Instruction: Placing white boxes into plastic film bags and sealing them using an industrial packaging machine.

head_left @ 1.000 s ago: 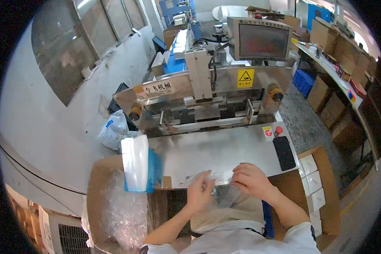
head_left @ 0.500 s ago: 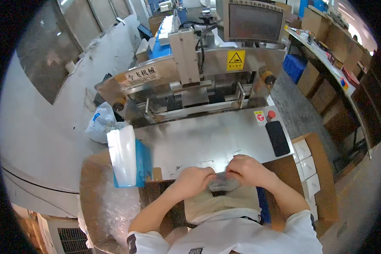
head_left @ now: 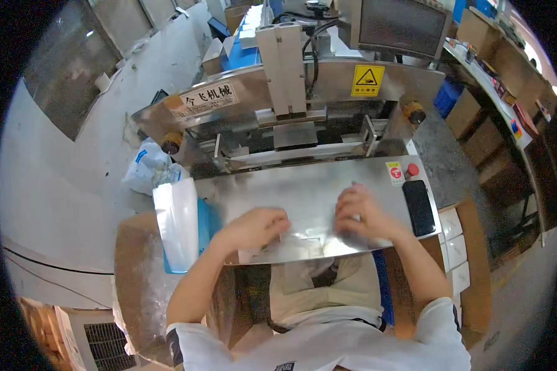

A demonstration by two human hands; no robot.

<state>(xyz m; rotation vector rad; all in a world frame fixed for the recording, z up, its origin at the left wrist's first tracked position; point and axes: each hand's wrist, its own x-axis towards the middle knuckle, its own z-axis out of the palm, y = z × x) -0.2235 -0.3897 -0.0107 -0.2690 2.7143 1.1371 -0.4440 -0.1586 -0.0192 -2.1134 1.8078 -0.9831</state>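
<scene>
Just over the front part of the steel tabletop (head_left: 315, 179), both my hands are held apart. My left hand (head_left: 252, 227) is half curled, its fingers pointing right, and motion blurs it somewhat. Its nearest object is the stack of white sheets or bags (head_left: 176, 216) in a blue holder (head_left: 209, 229) at the table's left end. My right hand (head_left: 360, 211) has loosely bent, spread fingers, with the black phone (head_left: 419, 208) farther right. I see nothing held in either hand, and bright reflections lie on the metal between them.
Behind the tabletop stands a steel machine with a vertical column (head_left: 283, 68), a yellow warning label (head_left: 367, 81) and a monitor (head_left: 404, 28). A red button (head_left: 412, 169) sits near the phone. Cardboard boxes flank me: clear plastic (head_left: 158, 284) at left, white boxes (head_left: 455, 246) at right.
My hands were together over my lap, pinching a greyish clear plastic piece. Now they have parted and moved forward over the tabletop, and that piece no longer shows between them.
</scene>
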